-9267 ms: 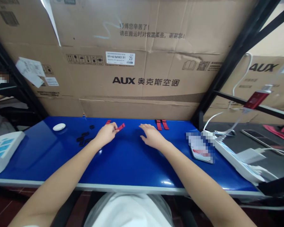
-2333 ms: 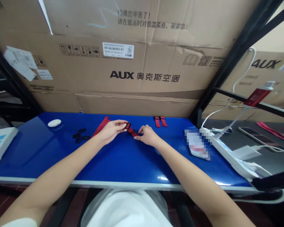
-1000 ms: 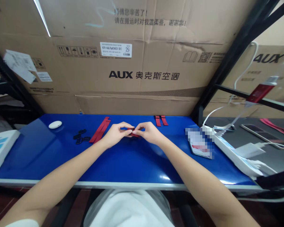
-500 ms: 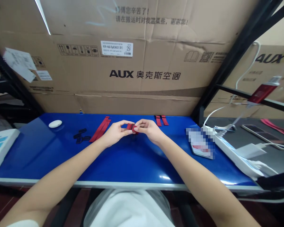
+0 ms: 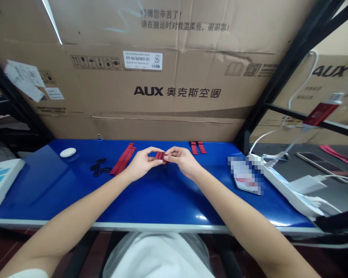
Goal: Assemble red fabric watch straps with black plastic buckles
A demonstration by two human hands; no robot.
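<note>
Above the middle of the blue table, my left hand (image 5: 145,162) and my right hand (image 5: 183,159) meet fingertip to fingertip. Both are closed on one short red strap (image 5: 159,155), pinched between thumbs and fingers. A dark piece shows on the strap, partly covered by my fingers, and looks like a buckle. Left of my left hand lie long red straps (image 5: 123,159), side by side at a slant. Beyond them is a small group of black plastic buckles (image 5: 100,166). Behind my right hand rest two short red straps with black ends (image 5: 197,147).
A large cardboard box (image 5: 174,77) walls off the back of the blue table (image 5: 162,204). A white oval object (image 5: 68,152) lies at the left. On the right are a phone (image 5: 246,175), a white power strip (image 5: 287,189) with cables, and a black metal frame (image 5: 255,104).
My hands stay in almost the same place. Between my fingers the red strap has shifted slightly, with a little more of its dark piece showing.
</note>
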